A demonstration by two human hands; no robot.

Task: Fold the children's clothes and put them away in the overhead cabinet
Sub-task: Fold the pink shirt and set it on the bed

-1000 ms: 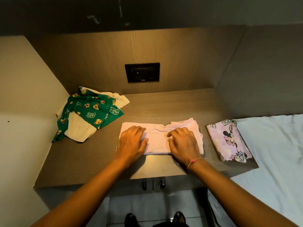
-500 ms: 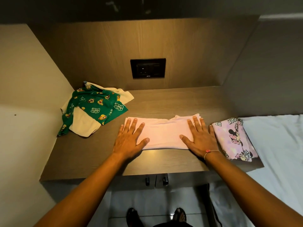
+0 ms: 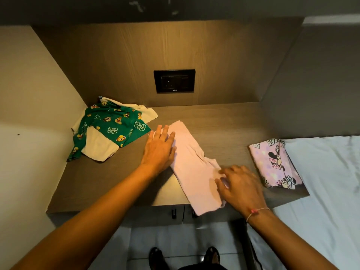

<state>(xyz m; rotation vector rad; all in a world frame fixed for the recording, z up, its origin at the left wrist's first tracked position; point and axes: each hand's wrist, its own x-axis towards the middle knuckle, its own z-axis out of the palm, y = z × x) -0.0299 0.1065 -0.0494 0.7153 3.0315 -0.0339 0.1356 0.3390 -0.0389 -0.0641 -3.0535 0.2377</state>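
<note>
Head view: the pink garment (image 3: 191, 164) lies slantwise on the desk (image 3: 224, 121), its near end past the front edge. The left hand (image 3: 158, 147) presses flat and open on the far end, likely anchoring it, while the right hand (image 3: 241, 189) bends its fingers onto the near part; whether it pinches, I cannot tell

Single head-worn camera looks steeply down, close over the wooden counter (image 3: 224, 121).

Pink garment (image 3: 191, 168) now diagonal, near end past the desk edge (image 3: 116, 208).
</note>
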